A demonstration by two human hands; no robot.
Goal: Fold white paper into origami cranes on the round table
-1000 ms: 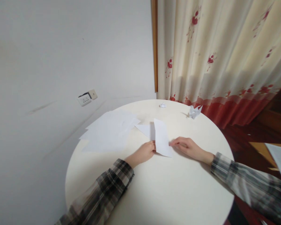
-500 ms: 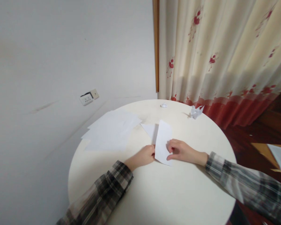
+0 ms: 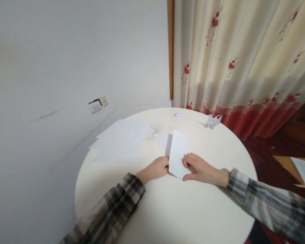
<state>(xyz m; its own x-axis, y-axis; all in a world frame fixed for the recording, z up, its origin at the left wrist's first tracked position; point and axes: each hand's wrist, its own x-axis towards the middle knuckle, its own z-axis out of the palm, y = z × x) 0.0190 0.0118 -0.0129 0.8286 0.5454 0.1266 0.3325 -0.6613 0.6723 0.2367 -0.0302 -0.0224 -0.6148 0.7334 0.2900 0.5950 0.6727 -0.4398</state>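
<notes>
A folded white sheet of paper [image 3: 177,152] lies near the middle of the round table, its raised flap casting a shadow on the part behind it. My left hand [image 3: 156,168] is closed at the paper's lower left edge, its fingertips partly hidden by the flap. At the right edge is my right hand [image 3: 199,168], thumb and fingers curved apart, with the fingertips against the paper. A pointed corner of white paper [image 3: 163,139] shows to the left of the flap.
Several loose white sheets [image 3: 122,140] overlap on the left of the white table [image 3: 152,210]. Toward the far edge sit a small crumpled paper piece [image 3: 178,114] and a larger folded paper shape [image 3: 213,122]. A wall and a curtain stand behind the table.
My right hand has shifted slightly right and down, and its thumb has slid off toward the paper's lower right corner. My left hand holds its place on the paper.
</notes>
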